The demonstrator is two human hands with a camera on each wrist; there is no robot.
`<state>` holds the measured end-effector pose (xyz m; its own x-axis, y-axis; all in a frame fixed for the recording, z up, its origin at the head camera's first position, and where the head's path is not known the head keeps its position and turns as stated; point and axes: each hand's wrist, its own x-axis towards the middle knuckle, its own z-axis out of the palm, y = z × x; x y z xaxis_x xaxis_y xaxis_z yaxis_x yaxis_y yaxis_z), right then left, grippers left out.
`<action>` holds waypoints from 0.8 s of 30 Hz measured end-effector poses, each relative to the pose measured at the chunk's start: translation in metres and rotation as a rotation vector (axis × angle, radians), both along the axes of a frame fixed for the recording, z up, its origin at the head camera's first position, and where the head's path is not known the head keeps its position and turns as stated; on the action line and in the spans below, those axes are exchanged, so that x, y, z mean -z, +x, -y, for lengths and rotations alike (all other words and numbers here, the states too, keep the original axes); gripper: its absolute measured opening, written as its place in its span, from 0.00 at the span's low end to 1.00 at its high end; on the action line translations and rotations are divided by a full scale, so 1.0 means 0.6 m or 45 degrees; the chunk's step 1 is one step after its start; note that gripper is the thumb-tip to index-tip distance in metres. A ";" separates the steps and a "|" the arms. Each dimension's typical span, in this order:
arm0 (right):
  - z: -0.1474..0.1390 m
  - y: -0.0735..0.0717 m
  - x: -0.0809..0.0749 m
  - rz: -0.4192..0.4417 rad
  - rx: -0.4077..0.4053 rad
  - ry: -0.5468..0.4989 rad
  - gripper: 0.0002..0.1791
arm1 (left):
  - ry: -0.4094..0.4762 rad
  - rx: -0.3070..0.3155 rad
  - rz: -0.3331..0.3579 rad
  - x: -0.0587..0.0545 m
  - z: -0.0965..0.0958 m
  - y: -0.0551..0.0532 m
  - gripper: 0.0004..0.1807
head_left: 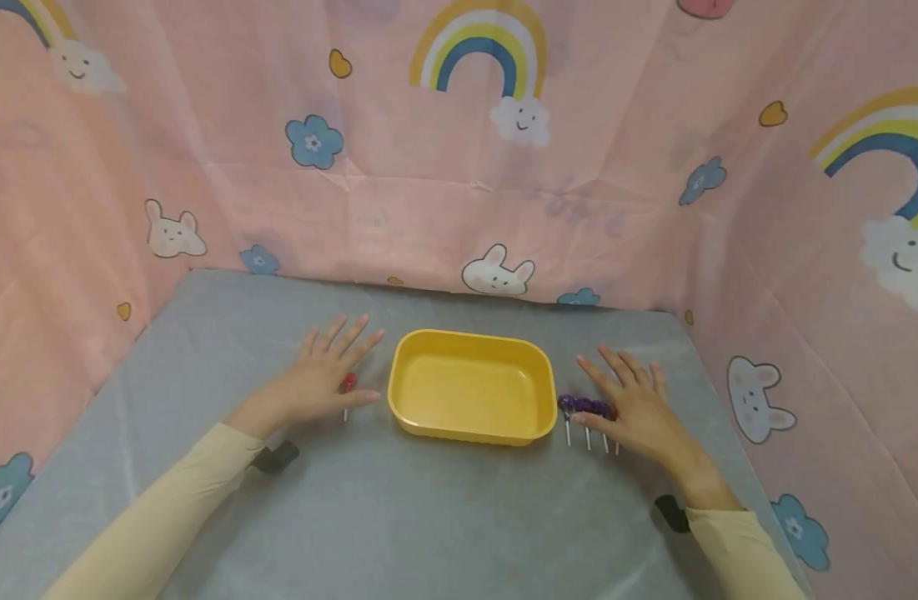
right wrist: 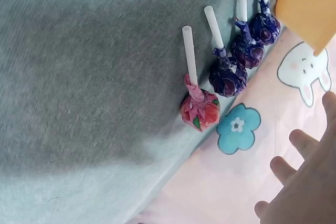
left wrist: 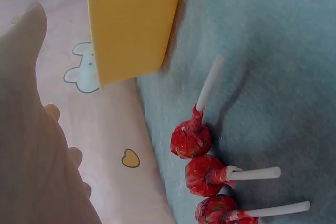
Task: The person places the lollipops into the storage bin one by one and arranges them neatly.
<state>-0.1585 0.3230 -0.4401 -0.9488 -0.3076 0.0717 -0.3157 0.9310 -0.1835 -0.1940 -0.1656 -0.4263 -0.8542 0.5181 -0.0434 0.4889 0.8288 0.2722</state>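
Note:
My left hand (head_left: 322, 379), fingers spread and holding nothing, hovers left of a yellow tub (head_left: 469, 387). Below that hand lie red-wrapped lollipops; the left wrist view shows three, among them a red lollipop (left wrist: 191, 139) whose stick points toward the tub. From the head, most of them are hidden under the hand. To the right of the tub my right hand (head_left: 639, 412) is spread too, with nothing in it. Beneath it is a row of lollipops: three in purple wrappers, such as the purple lollipop (right wrist: 229, 77), and a pink-red lollipop (right wrist: 200, 111) at the row's outer end.
A grey cloth (head_left: 428, 517) covers the table. Pink printed curtains (head_left: 398, 208) with rainbows, rabbits and flowers hang behind and along both sides. The tub's inside shows only its bare yellow floor. A dark strap piece (head_left: 276, 457) sits under the left wrist.

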 end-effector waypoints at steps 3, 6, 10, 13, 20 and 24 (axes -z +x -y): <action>0.001 -0.002 -0.002 -0.004 -0.009 -0.004 0.49 | 0.009 0.000 0.024 0.000 -0.001 0.000 0.52; 0.002 -0.005 -0.004 -0.008 -0.015 -0.013 0.49 | 0.012 0.006 0.036 0.001 -0.001 -0.001 0.51; 0.002 -0.007 -0.007 -0.017 -0.031 -0.022 0.48 | 0.041 0.004 0.062 0.002 -0.001 -0.002 0.50; 0.003 -0.010 -0.007 -0.022 -0.037 -0.015 0.48 | 0.075 -0.008 0.090 0.002 -0.001 -0.001 0.49; 0.006 -0.019 -0.006 -0.031 -0.036 -0.031 0.47 | 0.159 -0.005 0.143 0.003 -0.002 -0.002 0.48; 0.007 -0.022 -0.005 -0.006 -0.037 -0.059 0.45 | 0.179 0.017 0.160 0.006 -0.004 -0.004 0.48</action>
<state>-0.1718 0.3188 -0.4374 -0.9391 -0.3315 0.0910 -0.3436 0.9119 -0.2246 -0.1962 -0.1633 -0.4301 -0.8397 0.5378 -0.0757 0.4544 0.7720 0.4444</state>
